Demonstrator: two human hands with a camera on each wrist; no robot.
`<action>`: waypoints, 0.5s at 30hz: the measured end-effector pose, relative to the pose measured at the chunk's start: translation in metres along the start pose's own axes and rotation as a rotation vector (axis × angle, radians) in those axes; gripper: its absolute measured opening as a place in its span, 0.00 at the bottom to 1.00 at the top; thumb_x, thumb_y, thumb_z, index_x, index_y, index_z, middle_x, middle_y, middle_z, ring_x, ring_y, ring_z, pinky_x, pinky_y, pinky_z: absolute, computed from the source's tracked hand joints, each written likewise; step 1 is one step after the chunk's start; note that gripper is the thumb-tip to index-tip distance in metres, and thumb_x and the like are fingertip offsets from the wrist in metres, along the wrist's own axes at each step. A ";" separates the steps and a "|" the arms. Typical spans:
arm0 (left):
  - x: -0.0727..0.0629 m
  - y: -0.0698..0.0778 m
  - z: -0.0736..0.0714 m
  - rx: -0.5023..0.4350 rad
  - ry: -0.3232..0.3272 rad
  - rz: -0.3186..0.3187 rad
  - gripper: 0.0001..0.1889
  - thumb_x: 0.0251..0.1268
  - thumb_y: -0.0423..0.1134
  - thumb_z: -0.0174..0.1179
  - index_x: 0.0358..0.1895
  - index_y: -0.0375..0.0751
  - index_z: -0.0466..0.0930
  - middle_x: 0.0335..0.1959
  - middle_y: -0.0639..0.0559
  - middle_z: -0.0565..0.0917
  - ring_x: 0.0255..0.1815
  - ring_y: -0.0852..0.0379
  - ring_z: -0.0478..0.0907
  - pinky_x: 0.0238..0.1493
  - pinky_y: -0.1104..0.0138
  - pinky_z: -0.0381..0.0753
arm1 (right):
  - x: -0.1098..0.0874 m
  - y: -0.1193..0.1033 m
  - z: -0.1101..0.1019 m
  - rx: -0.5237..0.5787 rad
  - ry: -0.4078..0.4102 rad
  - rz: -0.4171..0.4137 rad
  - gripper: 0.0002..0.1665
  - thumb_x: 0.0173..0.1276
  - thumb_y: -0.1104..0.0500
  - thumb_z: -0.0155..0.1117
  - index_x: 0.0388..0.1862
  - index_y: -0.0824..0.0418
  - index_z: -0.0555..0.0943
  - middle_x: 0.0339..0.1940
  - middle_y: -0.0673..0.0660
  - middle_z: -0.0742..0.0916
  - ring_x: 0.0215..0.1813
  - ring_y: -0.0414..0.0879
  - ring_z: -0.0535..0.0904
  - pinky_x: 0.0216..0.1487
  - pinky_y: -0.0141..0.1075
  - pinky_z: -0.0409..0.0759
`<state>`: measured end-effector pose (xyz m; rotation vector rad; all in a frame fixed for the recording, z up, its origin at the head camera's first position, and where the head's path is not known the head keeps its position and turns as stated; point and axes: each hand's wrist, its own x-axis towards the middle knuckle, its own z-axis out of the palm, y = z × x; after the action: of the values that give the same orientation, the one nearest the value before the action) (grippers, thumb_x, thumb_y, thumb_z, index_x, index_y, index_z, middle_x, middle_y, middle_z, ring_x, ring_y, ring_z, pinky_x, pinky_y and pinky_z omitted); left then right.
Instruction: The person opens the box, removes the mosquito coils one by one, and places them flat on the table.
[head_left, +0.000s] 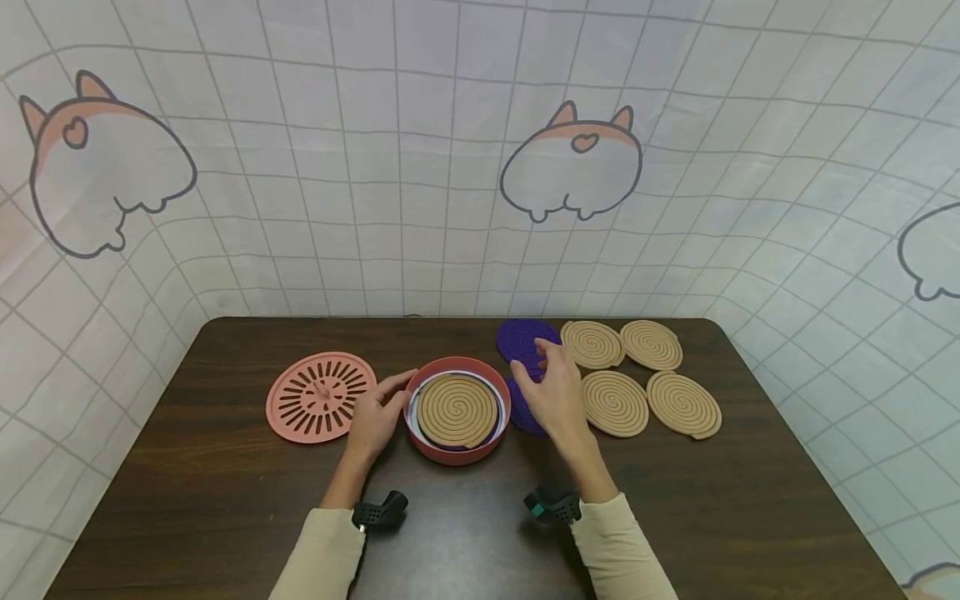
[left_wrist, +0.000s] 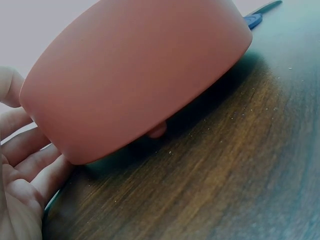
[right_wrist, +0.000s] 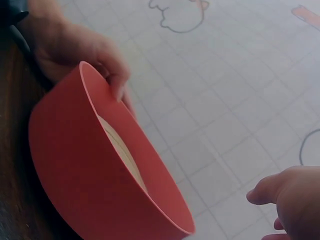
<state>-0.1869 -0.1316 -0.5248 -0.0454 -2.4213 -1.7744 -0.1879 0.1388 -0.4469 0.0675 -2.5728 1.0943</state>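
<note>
In the head view, a round red mosquito coil box [head_left: 455,457] stands on the table with a tan mosquito coil [head_left: 457,411] inside, a purple edge showing beneath it. My left hand [head_left: 375,417] grips the box's left side; the right wrist view shows a digit hooked over the rim [right_wrist: 107,127], while other fingers [left_wrist: 47,172] lie against the outer wall. Just right of the box, my right hand [head_left: 557,396] hovers with fingers spread and nothing held. Beneath and behind it lie two purple coils [head_left: 522,333], partly hidden by the hand.
Left of the box lies a pink slotted lid [head_left: 311,397]. Several tan coils [head_left: 615,404] are laid out flat at the right. The dark wooden table [head_left: 225,500] meets a white gridded curtain [head_left: 442,275] at its back edge.
</note>
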 end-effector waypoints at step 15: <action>0.001 0.000 0.000 0.010 0.007 -0.002 0.18 0.69 0.38 0.58 0.60 0.50 0.84 0.59 0.48 0.85 0.61 0.50 0.81 0.63 0.51 0.76 | -0.013 -0.017 0.024 -0.008 -0.009 -0.126 0.30 0.65 0.53 0.70 0.60 0.69 0.78 0.53 0.65 0.83 0.50 0.59 0.82 0.49 0.49 0.82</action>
<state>-0.1875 -0.1321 -0.5248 -0.0360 -2.4265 -1.7598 -0.1799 0.1087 -0.4552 0.2296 -2.5421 1.0402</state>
